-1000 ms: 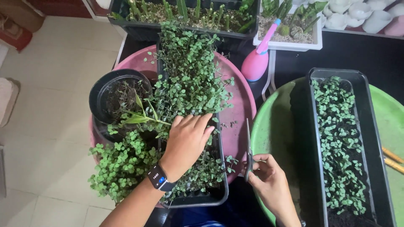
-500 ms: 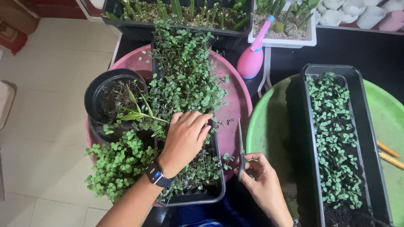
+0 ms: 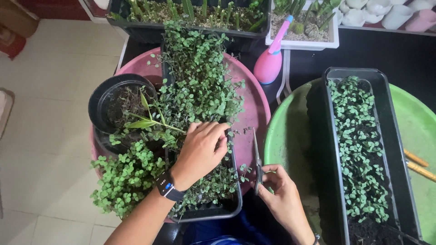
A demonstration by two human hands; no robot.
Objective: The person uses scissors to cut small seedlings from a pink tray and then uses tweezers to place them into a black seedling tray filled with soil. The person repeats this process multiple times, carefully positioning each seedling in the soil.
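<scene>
Scissors (image 3: 257, 159) held in right hand (image 3: 284, 195), low centre of view, blades shut and pointing up/away, tips over the pink round tray (image 3: 254, 104) w/ the handle end inside the fist. R hand curled closed round the handles; fingers wrapped, thumb on top. It sits at the gap between pink tray and green round tray (image 3: 290, 136).

Left hand (image 3: 202, 152) just beside, to the L: palm down, fingers spread slightly and bent, pressing into the small-leaved seedlings of the near black seedling tray (image 3: 213, 211). Grips nothing that can be made out; fingertips buried among stems, so can't tell if any are pinched. Smartwatch (image 3: 168, 187) on L wrist.

Loose clump of same greens (image 3: 125, 179) lies L of the wrist, hanging over pink tray's edge. Behind it, round black pot (image 3: 102, 97) w/ soil and one long-leaved shoot (image 3: 147, 120), touching the seedling tray's L side.

R side: long black planter (image 3: 386, 90) resting in green tray, soil w/ sparse seedlings down its length. Two wooden sticks (image 3: 418, 164) at far R rim.

Farther: pink spray bottle (image 3: 269, 63) upright on dark counter (image 3: 408, 50) between the two trays. Beyond, white square pot (image 3: 313, 43) w/ succulents, and a dark trough of cacti (image 3: 150, 29) along the top. White small pots (image 3: 386, 11) top R corner.
</scene>
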